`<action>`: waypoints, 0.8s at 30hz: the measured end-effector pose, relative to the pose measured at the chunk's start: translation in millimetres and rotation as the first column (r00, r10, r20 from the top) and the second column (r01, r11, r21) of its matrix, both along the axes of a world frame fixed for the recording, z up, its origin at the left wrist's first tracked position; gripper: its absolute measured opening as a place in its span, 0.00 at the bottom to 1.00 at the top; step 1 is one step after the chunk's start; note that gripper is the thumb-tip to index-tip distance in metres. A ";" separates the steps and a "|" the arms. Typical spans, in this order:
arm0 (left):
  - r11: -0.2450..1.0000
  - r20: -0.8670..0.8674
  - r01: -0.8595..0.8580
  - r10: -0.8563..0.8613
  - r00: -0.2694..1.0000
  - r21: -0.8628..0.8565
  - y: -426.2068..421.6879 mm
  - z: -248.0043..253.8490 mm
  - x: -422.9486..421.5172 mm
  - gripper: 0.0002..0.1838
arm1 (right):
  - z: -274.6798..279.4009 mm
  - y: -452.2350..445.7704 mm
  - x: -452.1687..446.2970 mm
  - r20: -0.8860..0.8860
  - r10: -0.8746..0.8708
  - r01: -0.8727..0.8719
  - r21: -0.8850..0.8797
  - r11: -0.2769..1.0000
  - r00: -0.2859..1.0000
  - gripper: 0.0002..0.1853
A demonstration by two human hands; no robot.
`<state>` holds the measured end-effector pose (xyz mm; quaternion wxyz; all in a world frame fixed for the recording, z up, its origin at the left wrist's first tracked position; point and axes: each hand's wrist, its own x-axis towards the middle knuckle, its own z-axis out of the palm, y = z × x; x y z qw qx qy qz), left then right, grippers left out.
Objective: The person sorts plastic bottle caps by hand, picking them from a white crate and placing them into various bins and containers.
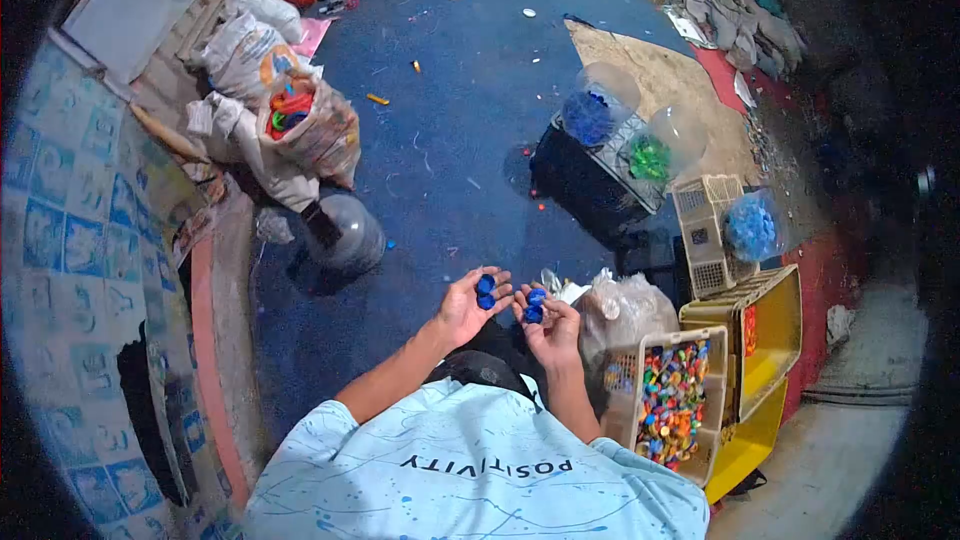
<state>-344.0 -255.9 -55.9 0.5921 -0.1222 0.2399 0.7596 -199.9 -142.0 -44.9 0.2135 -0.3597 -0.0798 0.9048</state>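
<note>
My left hand (466, 308) is turned palm up, with blue bottle caps (486, 285) resting on the palm and fingers. Close beside it, my right hand (552, 332) holds more blue bottle caps (534, 314) between its thumb and fingers. The two hands are a small gap apart, in front of my body. To the right of my right hand stands a light crate (722, 370) full of mixed-colour bottle caps (675, 400). A clear plastic bag (640, 312) lies just behind that crate.
Ahead right, clear round containers hold blue caps (588, 120) and green caps (650, 156) on a dark crate (570, 175). Light-blue caps (752, 227) sit near yellow crates (785, 335). At left are a sack of red caps (291, 108) and a large clear bottle (352, 240).
</note>
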 end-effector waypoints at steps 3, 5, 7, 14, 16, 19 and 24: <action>0.999 0.024 -0.028 0.027 0.999 0.020 53.4 -8.2 -26.3 0.17 | -4.0 52.3 -22.9 -0.059 -0.032 0.030 -0.032 0.999 0.998 0.24; 0.999 0.031 -0.039 0.038 0.999 0.031 96.2 -12.8 -43.5 0.17 | -14.9 94.7 -38.6 -0.101 -0.040 0.040 -0.007 0.999 0.994 0.27; 0.998 0.041 -0.047 0.046 0.998 0.033 140.3 -11.3 -57.6 0.17 | -10.8 137.8 -51.9 -0.127 -0.076 0.078 0.012 0.997 0.989 0.29; 0.995 0.053 0.053 -0.058 0.997 0.085 286.3 -6.9 -101.6 0.22 | -6.9 260.9 -85.3 -0.112 -0.244 0.251 0.053 0.966 0.963 0.30; 0.996 0.072 0.067 -0.071 0.995 0.063 327.6 -10.1 -114.7 0.23 | -15.3 292.1 -99.0 -0.094 -0.281 0.284 0.028 0.958 0.955 0.29; 0.995 0.077 0.096 -0.097 0.992 0.010 393.3 -9.5 -135.1 0.25 | -26.0 337.0 -121.0 -0.077 -0.327 0.330 0.028 0.944 0.942 0.26; 0.982 0.098 0.127 -0.141 0.985 0.140 520.9 8.5 -183.0 0.29 | -0.5 447.0 -183.6 -0.186 -0.426 0.447 0.094 0.889 0.885 0.21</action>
